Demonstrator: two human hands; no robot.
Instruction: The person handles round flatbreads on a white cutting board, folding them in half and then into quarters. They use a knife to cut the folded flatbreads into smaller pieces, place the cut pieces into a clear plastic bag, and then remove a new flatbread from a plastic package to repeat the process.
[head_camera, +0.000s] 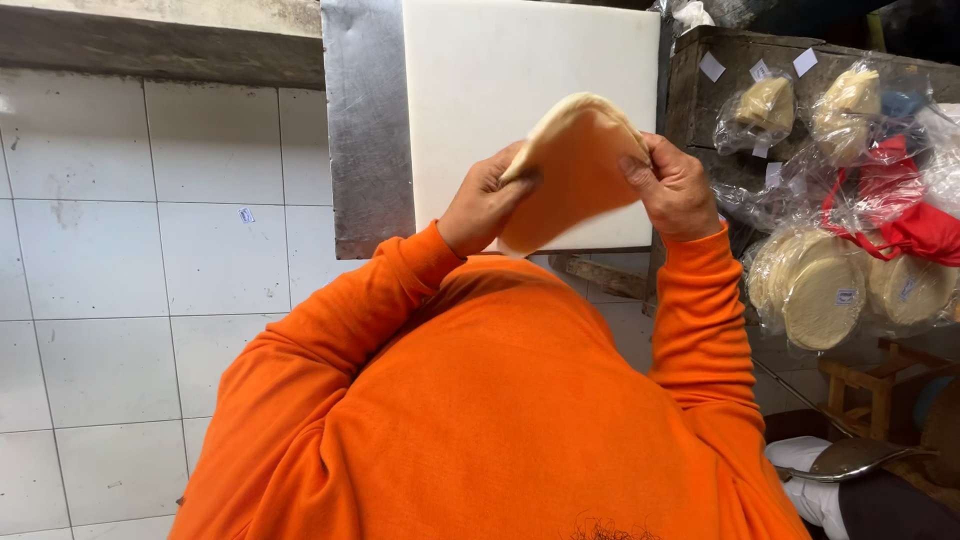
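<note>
A thin round flatbread (575, 170) is held up on edge in front of my chest, above the near edge of a white cutting board (500, 70). My left hand (487, 200) grips its left rim with the fingers curled behind it. At the right rim, my right hand (675, 185) pinches it with the thumb on the near face. The flatbread's near side looks orange under my orange sweater sleeves. The board lies on a steel table (365, 130).
Clear bags with stacks of round flatbreads (815, 285) and dough pieces (765, 105) pile up at the right beside a dark wooden crate (700, 90). A red bag (905, 215) lies among them. White floor tiles (150, 300) fill the left. A wooden stool (870, 385) stands lower right.
</note>
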